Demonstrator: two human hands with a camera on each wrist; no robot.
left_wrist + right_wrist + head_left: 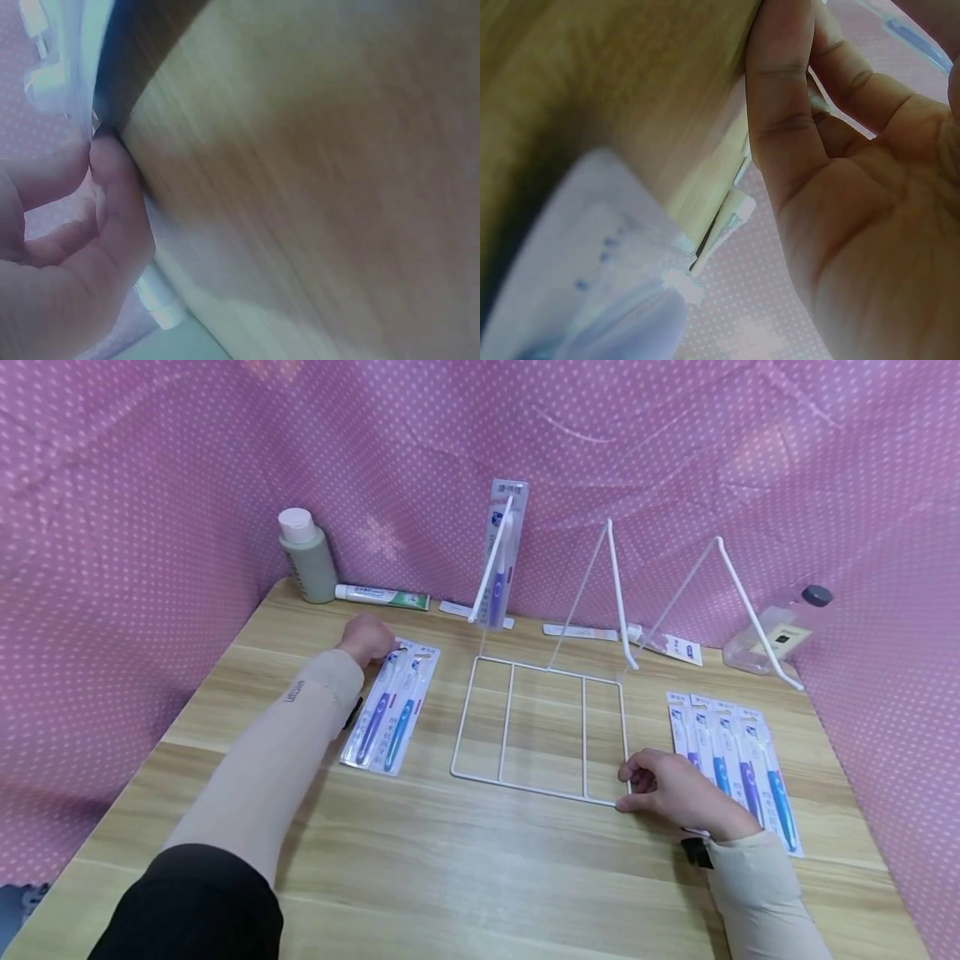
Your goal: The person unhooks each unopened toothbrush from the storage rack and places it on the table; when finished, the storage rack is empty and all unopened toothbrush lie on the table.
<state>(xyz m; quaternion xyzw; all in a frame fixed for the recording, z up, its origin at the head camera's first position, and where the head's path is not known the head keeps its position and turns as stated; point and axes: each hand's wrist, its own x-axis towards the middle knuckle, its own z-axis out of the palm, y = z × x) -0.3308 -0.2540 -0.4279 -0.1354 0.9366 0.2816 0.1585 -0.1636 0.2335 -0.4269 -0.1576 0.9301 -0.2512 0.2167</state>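
My left hand (366,641) is at the top end of two packaged toothbrushes (390,714), one purple and one blue, lying left of the rack. In the left wrist view, its thumb and index finger pinch the clear plastic edge of a toothbrush pack (79,67). A white wire rack (540,790) stands mid-table, with three upright bent arms at its back. My right hand (678,793) holds the rack's front right corner between thumb and fingers. One toothbrush pack (517,539) stands upright at the rack's left arm.
Several packaged toothbrushes (738,768) overlap in a row beside my right hand. Along the back are a grey-green bottle (313,564), a toothpaste tube (382,597), a second tube (671,646), a thin flat pack (579,632) and a black-capped clear bottle (776,635). Pink dotted cloth (420,443) encloses the table.
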